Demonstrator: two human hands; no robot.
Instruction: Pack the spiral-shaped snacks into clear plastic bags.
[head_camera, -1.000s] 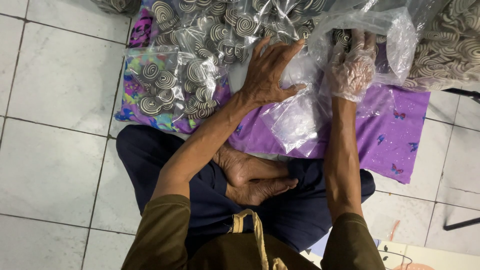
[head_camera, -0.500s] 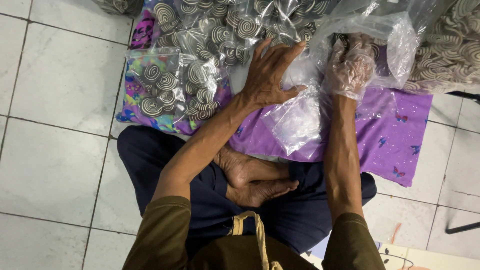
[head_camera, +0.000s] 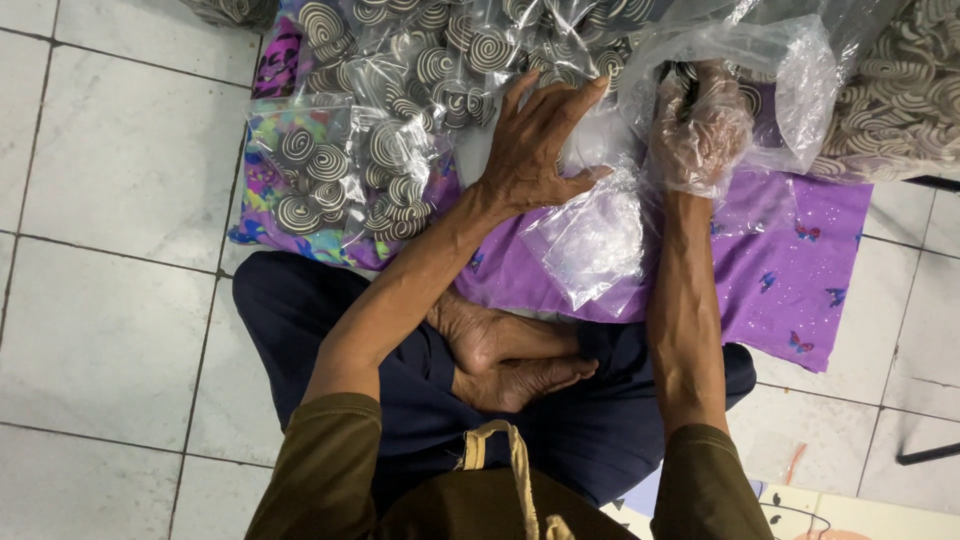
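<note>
1. L hand (head_camera: 535, 150): flat, fingers spread, palm down on a clear plastic bag (head_camera: 600, 235); pressing/holding it, not clenched, not gripping anything else.
2. R hand (head_camera: 695, 135): pushed inside the mouth of the same clear bag — seen through the film, fingers curled around what looks like spiral discs; can't tell if it really grips them or just cups them.
3. Bag location: on the purple cloth (head_camera: 800, 270), straight ahead of the crossed legs (head_camera: 560, 400), between the two forearms; its crumpled closed end hangs toward the person, its open end faces away, up toward the pile.
4. Key relation — bag's long axis runs near-to-far, roughly in line w/ the R forearm; mouth points away from the body & a bit right; R hand is in it, L hand sits on its left edge, touching; both about equally close, but R is the one inside.
5. Spiral discs (head_camera: 420, 70): black-and-cream coils, heaped loose at top of view, just beyond L fingertips; more at far right (head_camera: 900, 100).
6. Filled packet (head_camera: 340, 175): sealed-looking clear pouch of same discs, lying left of the L wrist, near but apart, on a multicolour cloth (head_camera: 270, 225).
7. Floor: pale tiles (head_camera: 110, 180) all round; person seated cross-legged, bare feet (head_camera: 510, 355) tucked below the bag.
</note>
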